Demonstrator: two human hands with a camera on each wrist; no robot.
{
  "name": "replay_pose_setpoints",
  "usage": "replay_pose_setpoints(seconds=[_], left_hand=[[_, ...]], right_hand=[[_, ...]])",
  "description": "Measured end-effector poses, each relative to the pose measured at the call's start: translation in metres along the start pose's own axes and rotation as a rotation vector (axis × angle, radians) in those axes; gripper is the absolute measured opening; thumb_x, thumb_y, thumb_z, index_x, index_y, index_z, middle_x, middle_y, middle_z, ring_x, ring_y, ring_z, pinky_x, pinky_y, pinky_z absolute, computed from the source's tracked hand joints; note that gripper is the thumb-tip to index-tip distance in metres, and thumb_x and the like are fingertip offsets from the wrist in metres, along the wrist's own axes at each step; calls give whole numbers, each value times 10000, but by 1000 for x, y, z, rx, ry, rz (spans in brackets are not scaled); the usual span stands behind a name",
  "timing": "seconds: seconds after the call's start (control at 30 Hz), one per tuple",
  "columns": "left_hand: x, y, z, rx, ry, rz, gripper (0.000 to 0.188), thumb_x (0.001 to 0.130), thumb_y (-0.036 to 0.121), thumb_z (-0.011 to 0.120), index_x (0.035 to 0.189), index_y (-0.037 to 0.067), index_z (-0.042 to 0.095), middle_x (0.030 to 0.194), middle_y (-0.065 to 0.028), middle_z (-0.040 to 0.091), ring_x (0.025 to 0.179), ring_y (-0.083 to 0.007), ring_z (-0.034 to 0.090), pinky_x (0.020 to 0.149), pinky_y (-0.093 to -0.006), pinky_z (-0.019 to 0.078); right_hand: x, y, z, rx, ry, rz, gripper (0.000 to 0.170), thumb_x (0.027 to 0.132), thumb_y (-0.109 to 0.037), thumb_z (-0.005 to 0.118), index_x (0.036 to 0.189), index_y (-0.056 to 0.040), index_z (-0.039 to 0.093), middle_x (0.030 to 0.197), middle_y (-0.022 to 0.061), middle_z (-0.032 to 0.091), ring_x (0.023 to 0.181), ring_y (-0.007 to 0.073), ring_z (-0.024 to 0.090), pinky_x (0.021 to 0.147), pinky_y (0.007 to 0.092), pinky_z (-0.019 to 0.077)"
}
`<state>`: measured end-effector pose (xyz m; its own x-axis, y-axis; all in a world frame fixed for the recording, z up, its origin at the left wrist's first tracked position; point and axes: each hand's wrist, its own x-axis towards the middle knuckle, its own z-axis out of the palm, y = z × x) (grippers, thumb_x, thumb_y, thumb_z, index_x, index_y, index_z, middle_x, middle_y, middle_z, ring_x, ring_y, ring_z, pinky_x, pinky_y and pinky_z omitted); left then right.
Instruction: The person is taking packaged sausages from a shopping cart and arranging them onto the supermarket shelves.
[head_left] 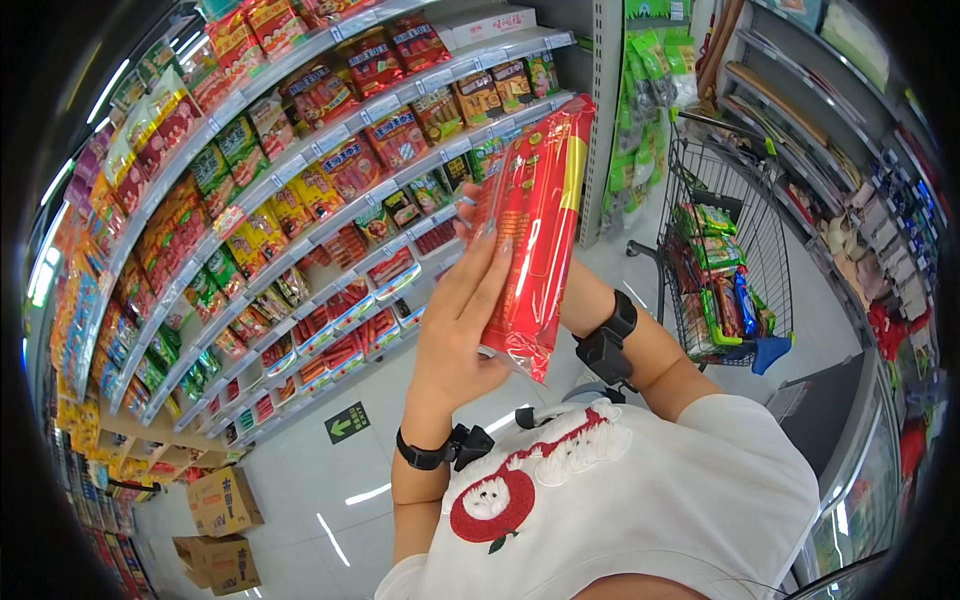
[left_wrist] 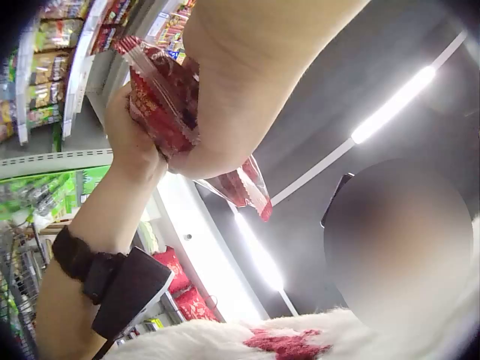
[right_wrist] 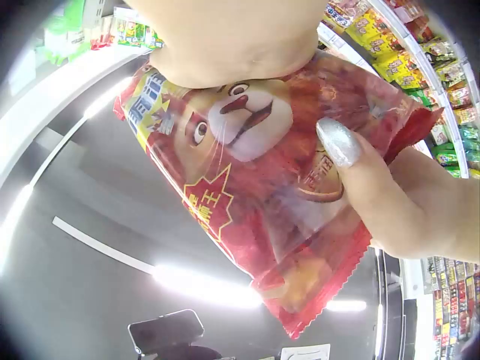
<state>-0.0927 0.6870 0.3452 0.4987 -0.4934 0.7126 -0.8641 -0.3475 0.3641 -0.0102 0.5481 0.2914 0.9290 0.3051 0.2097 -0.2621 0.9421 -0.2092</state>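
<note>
A red snack packet [head_left: 540, 230] with a clear crimped end is held up in front of the chest. My left hand [head_left: 460, 310] pinches its near side, fingers along the face with printed text; the thumb of this left hand [right_wrist: 382, 195] lies on the cartoon-lion face of the packet [right_wrist: 262, 172]. Behind the packet, my right hand [head_left: 467, 207] is mostly hidden, with fingertips showing past its left edge. In the left wrist view the right hand [left_wrist: 135, 139] grips the packet [left_wrist: 161, 112] from the far side.
Shelves [head_left: 330, 130] of packaged snacks curve along the left. A shopping cart [head_left: 780, 250] holding several packets stands at the right, near another goods rack [head_left: 800, 120]. Cardboard boxes [head_left: 225, 500] sit on the floor at lower left, and a green exit sign [head_left: 347, 423] marks the floor.
</note>
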Motion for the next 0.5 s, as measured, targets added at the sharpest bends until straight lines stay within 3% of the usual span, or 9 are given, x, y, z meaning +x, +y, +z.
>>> replay_pose_setpoints(seconds=[0.1, 0.13, 0.2, 0.3, 0.33, 0.5], left_hand=[[-5, -6, 0, -76, -10, -15, 789, 557, 134, 726, 1279, 44, 422, 1300, -189, 418, 1189, -349, 417, 967, -404, 332], [-5, -7, -2, -117, -28, -18, 795, 560, 140, 726, 1284, 45, 414, 1304, -183, 418, 1196, -347, 410, 972, -405, 325], [-6, -12, -5, -187, -67, -59, 820, 562, 189, 749, 1290, 47, 400, 1321, -153, 411, 1214, -333, 395, 978, -424, 303], [-14, -20, -7, -65, -55, -59, 829, 544, 228, 779, 1270, 46, 421, 1303, -139, 438, 1203, -325, 408, 961, -449, 309], [-15, -20, -6, -12, 28, -39, 747, 536, 243, 791, 1197, 58, 497, 1228, -120, 513, 1167, -303, 453, 940, -451, 324], [-31, -25, -3, 186, 260, 162, 464, 558, 166, 761, 994, 95, 619, 1044, -54, 620, 1019, -243, 570, 853, -393, 398]], right_hand=[[-2, 5, 0, 27, -23, -2, 392, 880, -401, 470, 1105, -82, 491, 1112, 116, 529, 1018, 245, 534, 886, 403, 458], [0, 8, -5, -30, -182, -1, 446, 845, -353, 552, 1175, -68, 460, 1098, 95, 514, 971, 205, 526, 885, 377, 430], [1, 7, -5, 35, -198, 26, 449, 843, -352, 554, 1177, -68, 459, 1096, 94, 513, 969, 203, 525, 885, 376, 429], [0, 6, -2, 88, -232, 51, 453, 841, -351, 557, 1180, -67, 457, 1094, 93, 512, 965, 201, 525, 884, 374, 427], [3, 5, -2, 100, -244, 59, 455, 841, -350, 558, 1181, -67, 456, 1094, 92, 512, 963, 201, 524, 884, 373, 427], [18, 6, 10, 153, -288, 127, 463, 837, -348, 563, 1186, -65, 452, 1090, 91, 511, 957, 198, 523, 882, 371, 424]])
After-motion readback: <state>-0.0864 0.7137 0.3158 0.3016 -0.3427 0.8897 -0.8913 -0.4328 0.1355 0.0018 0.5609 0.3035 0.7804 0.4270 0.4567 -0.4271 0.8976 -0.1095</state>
